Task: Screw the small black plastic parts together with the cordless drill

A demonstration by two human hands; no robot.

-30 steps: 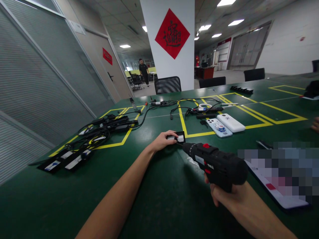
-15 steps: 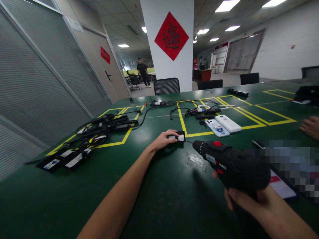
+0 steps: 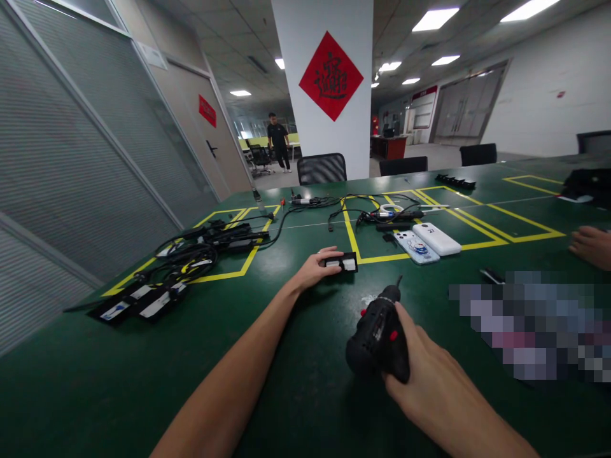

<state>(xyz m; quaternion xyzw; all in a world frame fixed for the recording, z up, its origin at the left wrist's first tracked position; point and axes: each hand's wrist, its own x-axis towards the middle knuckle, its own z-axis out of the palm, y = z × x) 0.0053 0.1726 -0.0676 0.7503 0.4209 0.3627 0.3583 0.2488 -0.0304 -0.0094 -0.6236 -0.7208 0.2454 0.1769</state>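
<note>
My left hand (image 3: 316,268) lies on the green table with its fingers closed over a small flat black piece with white patches (image 3: 350,262). The fingers cover that piece's left part. In my right hand (image 3: 422,359) is a black cordless drill with red buttons (image 3: 377,337), gripped by the handle. Its thin bit (image 3: 400,280) points away from me, to the right of the black piece and apart from it. Pale shavings (image 3: 366,300) lie on the table just beyond the drill, partly hidden by it.
Tangled black cables (image 3: 205,251) and labelled black plates (image 3: 155,302) lie at the left. Beyond my hands are a phone (image 3: 416,247), a white power bank (image 3: 436,239) and more cables. Another person's hand (image 3: 590,247) rests at the right edge, near a blurred patch.
My right hand has moved left with the drill. The bit has swung from pointing left at the black piece to pointing away from me. My left hand stays on the piece.
</note>
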